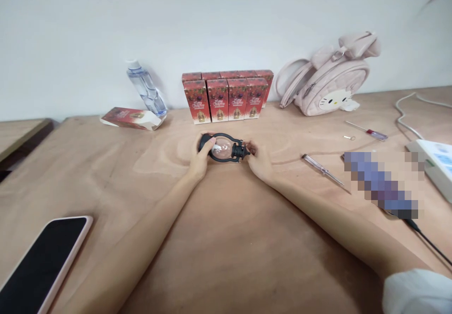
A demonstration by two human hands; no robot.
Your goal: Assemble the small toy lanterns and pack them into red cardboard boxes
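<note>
A small black lantern [223, 148] with a clear bulb-shaped globe lies on its side between my hands, just over the wooden table. My left hand [201, 161] is wrapped round its base, thumb on the front. At the other end, my right hand [259, 161] pinches the pointed top cap with curled fingers. Behind the lantern stand several red Christmas boxes [228, 100] in two rows, each with a lantern picture. Another such box [130, 118] lies on its side to the left with an end flap open.
A water bottle [146, 88] leans at the wall; a pink bag [332, 85] sits right of the boxes. Two screwdrivers [323, 169] lie at right, near a blurred-out device with a black cable [431, 241] and a white power strip [436, 163]. A phone [45, 262] lies front left.
</note>
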